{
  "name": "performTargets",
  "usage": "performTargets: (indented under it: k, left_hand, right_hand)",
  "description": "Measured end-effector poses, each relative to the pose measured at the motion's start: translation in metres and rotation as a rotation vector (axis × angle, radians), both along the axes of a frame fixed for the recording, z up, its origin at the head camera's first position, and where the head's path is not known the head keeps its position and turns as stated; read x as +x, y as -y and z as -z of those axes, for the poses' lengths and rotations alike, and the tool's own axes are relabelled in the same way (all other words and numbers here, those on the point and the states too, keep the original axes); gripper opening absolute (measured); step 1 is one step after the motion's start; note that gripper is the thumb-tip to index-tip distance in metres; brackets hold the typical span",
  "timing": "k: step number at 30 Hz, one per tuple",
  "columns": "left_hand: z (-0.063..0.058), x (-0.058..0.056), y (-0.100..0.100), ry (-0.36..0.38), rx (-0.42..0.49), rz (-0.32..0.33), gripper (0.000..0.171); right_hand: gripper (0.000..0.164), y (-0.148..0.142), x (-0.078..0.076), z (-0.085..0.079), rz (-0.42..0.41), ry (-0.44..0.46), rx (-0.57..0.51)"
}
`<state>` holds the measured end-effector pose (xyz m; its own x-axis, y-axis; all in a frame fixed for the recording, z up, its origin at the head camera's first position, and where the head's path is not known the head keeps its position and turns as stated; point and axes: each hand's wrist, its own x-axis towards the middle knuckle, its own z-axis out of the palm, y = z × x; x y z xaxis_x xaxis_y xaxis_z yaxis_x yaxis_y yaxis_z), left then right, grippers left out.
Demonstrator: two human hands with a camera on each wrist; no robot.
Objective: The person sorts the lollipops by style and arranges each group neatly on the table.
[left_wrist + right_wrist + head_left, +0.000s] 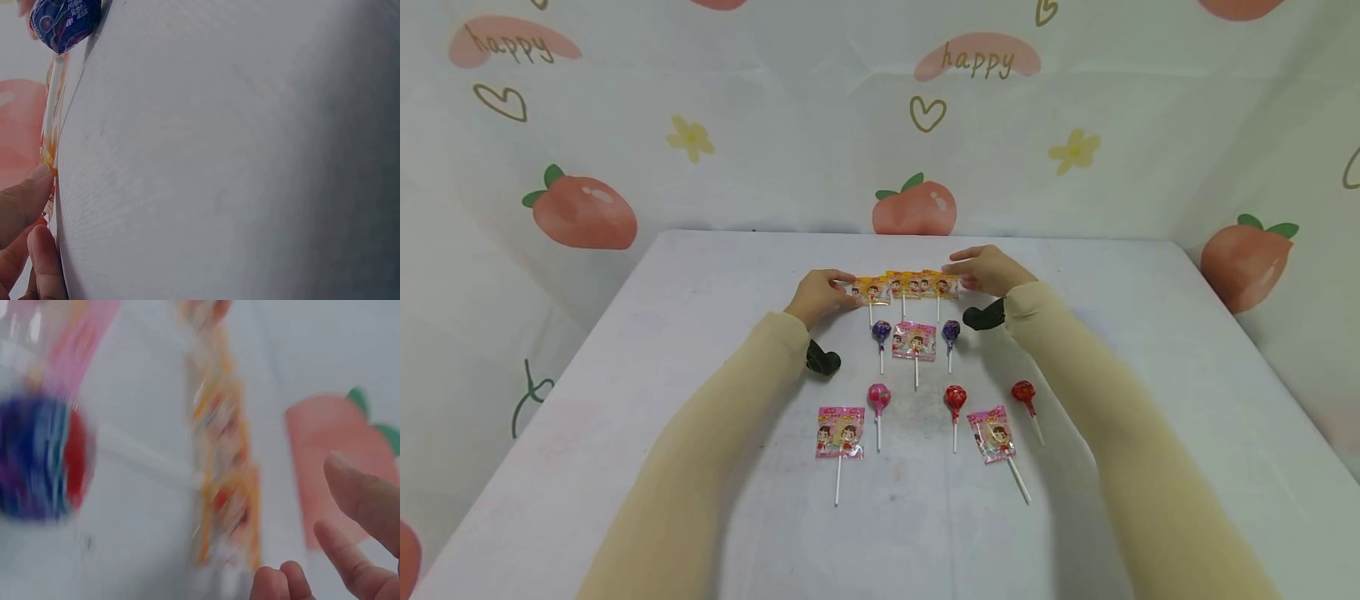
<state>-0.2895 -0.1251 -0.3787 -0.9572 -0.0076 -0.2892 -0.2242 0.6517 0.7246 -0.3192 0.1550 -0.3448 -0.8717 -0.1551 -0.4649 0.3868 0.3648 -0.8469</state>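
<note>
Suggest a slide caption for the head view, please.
Left grip and right grip flank three yellow-wrapped lollipops on a white table.

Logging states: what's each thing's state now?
Left hand: holds left yellow packet
Right hand: fingers spread, by right yellow packet
Yellow-packet lollipops: wrapped, in a row
Pink-packet lollipops: wrapped, lying
Purple lollipops: wrapped, lying
Pink round lollipop: wrapped, lying
Red lollipops: wrapped, lying

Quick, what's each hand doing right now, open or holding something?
Left hand: holding the leftmost yellow lollipop packet by its edge.
Right hand: open, holding nothing.
</note>
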Motion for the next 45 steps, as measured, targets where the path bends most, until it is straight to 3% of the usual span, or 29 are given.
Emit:
performTargets:
  k: [5, 8, 11, 14, 20, 32, 45]
  left_hand:
    - [0.000, 0.000, -0.001, 0.003, -0.007, 0.001, 0.052]
    - [0.000, -0.001, -0.002, 0.010, -0.009, -0.006, 0.052]
    - [0.001, -0.002, -0.002, 0.017, -0.012, -0.012, 0.052]
    - [0.002, -0.004, -0.001, 0.024, -0.007, -0.019, 0.052]
    - [0.002, -0.004, -0.001, 0.034, -0.002, -0.026, 0.052]
    - [0.001, -0.002, -0.003, 0.029, -0.004, -0.030, 0.052]
    - [0.000, -0.002, -0.002, 0.022, 0.007, -0.033, 0.051]
  right_hand:
    - [0.051, 0.000, 0.012, -0.010, -0.045, -0.013, -0.179]
    - [0.050, -0.001, 0.023, -0.013, -0.127, -0.060, -0.206]
    - [0.050, -0.001, 0.033, -0.010, -0.235, -0.128, -0.163]
    - [0.053, -0.002, 0.044, -0.004, -0.331, -0.203, -0.053]
    - [0.052, 0.002, 0.057, 0.008, -0.432, -0.290, 0.080]
    - [0.053, 0.011, 0.061, 0.022, -0.499, -0.303, 0.214]
    - [0.054, 0.020, 0.063, 0.026, -0.529, -0.330, 0.349]
